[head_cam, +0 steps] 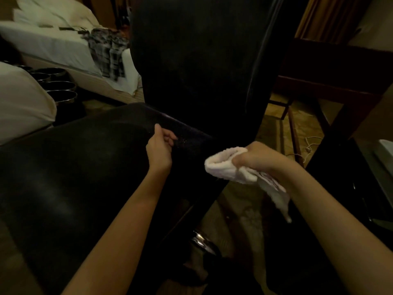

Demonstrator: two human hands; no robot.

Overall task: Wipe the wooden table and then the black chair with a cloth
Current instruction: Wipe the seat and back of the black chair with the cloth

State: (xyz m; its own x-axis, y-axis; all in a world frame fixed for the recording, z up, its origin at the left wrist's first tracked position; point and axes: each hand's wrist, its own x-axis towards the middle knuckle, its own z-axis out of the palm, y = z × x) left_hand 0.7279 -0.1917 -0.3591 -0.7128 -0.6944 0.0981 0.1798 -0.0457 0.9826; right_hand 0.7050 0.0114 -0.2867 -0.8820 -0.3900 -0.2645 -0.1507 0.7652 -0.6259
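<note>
Two hands are working on one black chair [89,167]. The left hand [159,149] is curling its fingers over the seat's rear edge, while the right hand [261,158] is gripping one white cloth [223,165] bunched just beside that edge, its tail hanging down. The chair's tall back is rising upright ahead. One bed [53,45] is sitting behind at left, with four metal bowls [57,86] stacked beside it.

The padded leather chair [191,60] is black all over, seat and tall back alike, with a dull sheen. The bunched terry cloth [231,165] is white. On the bed [53,45], sheets and pillows are white, crossed by a grey-and-black checked blanket [108,52]. The wooden worktop [331,67] is dark reddish brown. The patterned carpet [274,124] is mottled tan.
</note>
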